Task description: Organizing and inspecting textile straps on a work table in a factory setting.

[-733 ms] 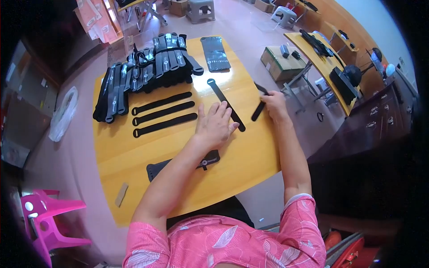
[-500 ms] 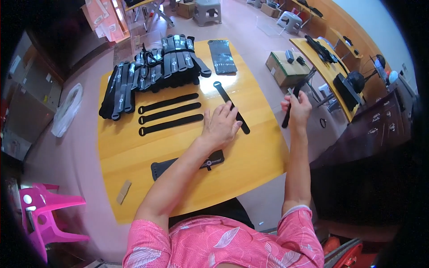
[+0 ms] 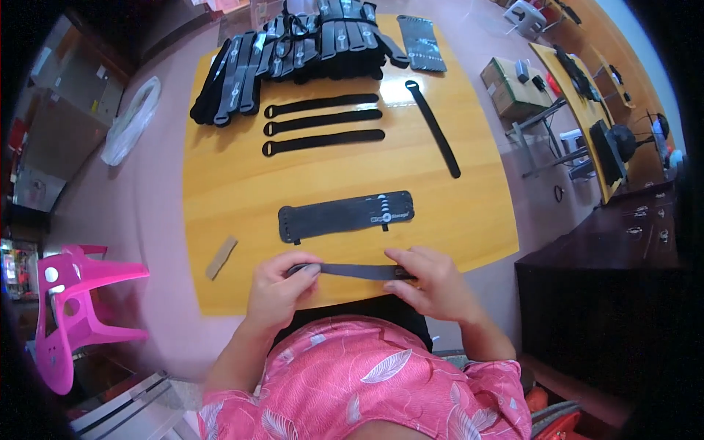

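Note:
Stretched between my hands, just over the table's front edge, is a dark hook-and-loop strap (image 3: 358, 271). My left hand (image 3: 275, 290) pinches its left end, and my right hand (image 3: 433, 284) grips the right end between thumb and fingers. Directly beyond them lies a flat black set of straps (image 3: 334, 218) with small tabs along its near side. Farther off, three black straps (image 3: 326, 141) with looped ends lie in parallel rows. One more strap (image 3: 434, 132) rests slantwise on the right part of the table.
A heap of bundled dark straps (image 3: 315, 55) covers the table's far left, with a dark flat packet (image 3: 422, 45) to its right. A brown strip (image 3: 222, 258) lies near the left edge. On the floor stand a pink stool (image 3: 81, 301) and a cardboard box (image 3: 513, 88).
My left hand has left the slanted strap, and my right hand has come in from the right with its strap. Both hands now hold that strap close to my body. The view has tilted down.

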The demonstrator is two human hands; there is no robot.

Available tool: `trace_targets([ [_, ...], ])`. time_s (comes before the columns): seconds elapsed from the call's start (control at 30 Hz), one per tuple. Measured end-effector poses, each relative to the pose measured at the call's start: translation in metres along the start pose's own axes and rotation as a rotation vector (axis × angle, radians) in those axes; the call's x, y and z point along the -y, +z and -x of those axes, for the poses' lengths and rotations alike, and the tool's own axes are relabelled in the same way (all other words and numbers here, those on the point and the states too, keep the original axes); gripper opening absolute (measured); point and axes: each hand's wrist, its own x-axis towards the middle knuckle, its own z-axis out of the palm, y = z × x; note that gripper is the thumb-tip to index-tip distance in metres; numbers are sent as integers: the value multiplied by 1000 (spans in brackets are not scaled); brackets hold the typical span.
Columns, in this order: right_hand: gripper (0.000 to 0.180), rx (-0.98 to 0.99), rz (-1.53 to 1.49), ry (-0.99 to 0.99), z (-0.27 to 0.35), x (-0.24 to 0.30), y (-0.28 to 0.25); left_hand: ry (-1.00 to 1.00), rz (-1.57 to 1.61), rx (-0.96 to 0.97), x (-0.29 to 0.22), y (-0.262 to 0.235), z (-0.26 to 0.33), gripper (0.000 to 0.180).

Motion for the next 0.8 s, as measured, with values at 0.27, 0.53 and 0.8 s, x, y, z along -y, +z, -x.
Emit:
trace_targets([
  [0.27,15,124,-606,434,3,-32,-5,139,227,-122,23,-36,21,20],
  [0.53,10,-247,-545,374,-15,-35,8,74,136,-105,7,-38,13,20],
  [0.8,6,-323,-278,376,-32,-50,7,277,-112,-354,18,-33,-14,9],
])
